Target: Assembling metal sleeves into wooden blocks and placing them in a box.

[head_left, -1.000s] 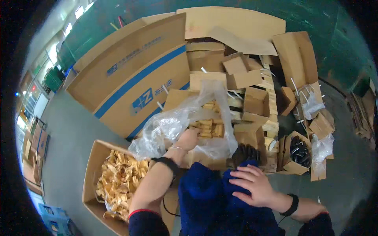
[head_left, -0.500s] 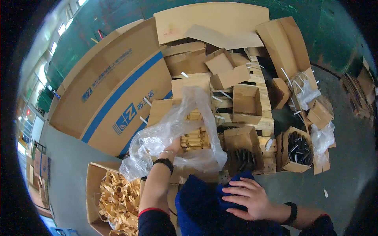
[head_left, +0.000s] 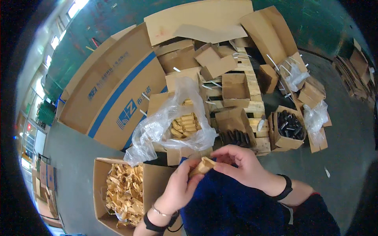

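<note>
Paper-wrapped bundle (head_left: 202, 166) could slip out, I judge, if the left hand (head_left: 180, 185) eases its grip while the right hand (head_left: 247, 168) works at the far end. Its upper end looks loose and creased, so a hard pull at that edge might tear the paper, and anything inside could slide out if the bundle is tipped; the contents are not visible. A drop would most likely end on the dark blue garment (head_left: 230, 204) just beneath. If it rolled left, it might fall towards the large carton (head_left: 157, 183) and be lost among the crumpled tan paper (head_left: 125, 193), which is nearly the same colour. Reaching over the clear plastic liner (head_left: 149, 131) also carries a risk — its loose folds could snag the fingers or cover the tan wrapped pieces (head_left: 186, 125) lying inside it.

As for position, the bundle sits between the two hands, above the garment and on the near side of the liner. The left hand holds it narrowly, thumb and fingers around its near-left end. The right hand comes in from the right, fingers half curled and thumb at the bundle's right edge — whether it pinches the paper, I cannot tell.
</note>
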{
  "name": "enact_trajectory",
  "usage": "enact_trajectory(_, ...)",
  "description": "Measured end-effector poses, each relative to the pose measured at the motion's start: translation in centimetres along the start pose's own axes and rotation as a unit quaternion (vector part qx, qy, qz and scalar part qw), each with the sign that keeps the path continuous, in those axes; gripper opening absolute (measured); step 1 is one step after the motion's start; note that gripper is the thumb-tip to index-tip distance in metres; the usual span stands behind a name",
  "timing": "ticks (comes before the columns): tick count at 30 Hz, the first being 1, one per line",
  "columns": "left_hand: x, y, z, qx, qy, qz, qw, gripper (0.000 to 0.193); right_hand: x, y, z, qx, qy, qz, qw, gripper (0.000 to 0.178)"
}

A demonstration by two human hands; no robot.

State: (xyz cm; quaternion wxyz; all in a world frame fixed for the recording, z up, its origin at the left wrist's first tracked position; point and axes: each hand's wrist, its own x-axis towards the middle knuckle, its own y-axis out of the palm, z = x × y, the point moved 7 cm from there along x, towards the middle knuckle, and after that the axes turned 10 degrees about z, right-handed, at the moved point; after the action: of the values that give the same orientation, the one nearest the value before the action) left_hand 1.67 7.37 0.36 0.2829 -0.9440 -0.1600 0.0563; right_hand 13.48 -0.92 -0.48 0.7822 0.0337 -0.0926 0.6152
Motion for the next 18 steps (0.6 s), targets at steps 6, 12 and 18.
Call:
enact_trajectory(6,-2.9,2.2,-2.7,-0.003,0.038,-0.021,0.999,0.038,-2.9,1.6,3.8,-0.152,-0.08,0.052,0.984,0.01)
enact_trajectory(12,-3.7,1.5,-5.4,0.059,0.072,-0.065,0.994,0.019,-4.5,3.5,4.9,-0.248,-0.143,0.091,0.954,0.009)
enact_trajectory(18,-4.9,2.1,-7.0,0.158,0.146,-0.124,0.969,0.014,-4.6,3.3,4.6,-0.198,-0.098,0.09,0.971,0.008)
